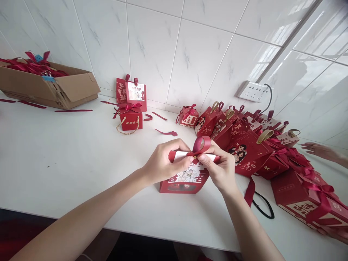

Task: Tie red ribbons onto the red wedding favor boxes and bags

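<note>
A red gift box point(178, 186) with a white printed panel and a clear window stands upright on the table before me. My left hand point(169, 162) is closed on the left of its top edge, thumb on the front. From the right, my right hand point(220, 167) pinches the same edge, its thumb beside a small gold stud. Between my fingers a dark red strap loop point(206, 142) rises from the box top. Fingers partly cover the top edge and panel. Loose red straps point(165, 132) lie on the table beyond my left hand.
Many red gift boxes point(248, 154) crowd the right side. A ribboned box point(132, 119) stands at the back, left of centre. The open cardboard carton point(51, 85) at left holds red ribbons. A power strip point(254, 91) is on the wall. Another hand point(322, 149) shows at right.
</note>
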{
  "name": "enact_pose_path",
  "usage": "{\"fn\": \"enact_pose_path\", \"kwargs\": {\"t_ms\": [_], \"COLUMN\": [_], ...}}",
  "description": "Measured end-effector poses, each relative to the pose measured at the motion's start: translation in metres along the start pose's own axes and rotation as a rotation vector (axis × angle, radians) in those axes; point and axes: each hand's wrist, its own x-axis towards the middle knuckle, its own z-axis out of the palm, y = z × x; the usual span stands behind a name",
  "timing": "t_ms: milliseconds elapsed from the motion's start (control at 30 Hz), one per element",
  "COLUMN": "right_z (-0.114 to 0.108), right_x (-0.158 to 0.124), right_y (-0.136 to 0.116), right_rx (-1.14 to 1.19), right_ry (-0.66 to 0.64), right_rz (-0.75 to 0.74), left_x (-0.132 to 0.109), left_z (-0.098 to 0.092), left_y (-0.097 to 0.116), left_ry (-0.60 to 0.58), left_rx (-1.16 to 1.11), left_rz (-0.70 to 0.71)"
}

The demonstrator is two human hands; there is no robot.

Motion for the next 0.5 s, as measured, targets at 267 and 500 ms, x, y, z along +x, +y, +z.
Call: {"fn": "enact_pose_path", "kwargs": {"t_ms": [267, 500], "right_z": [0.0, -0.013], "right_x": [-0.002, 0.0], "right_y": [-0.001, -0.023], "right_rx": [0.097, 0.045], "right_ry": [0.059, -0.015], "right_rz": [0.014, 0.059], "left_x": [-0.001, -0.005], "left_z": [0.003, 0.013], "left_y": [0.006, 0.021], "left_ry": [-0.03, 0.004], "left_rx": [-0.028, -0.01], "left_rz": [-0.048, -0.047]}}
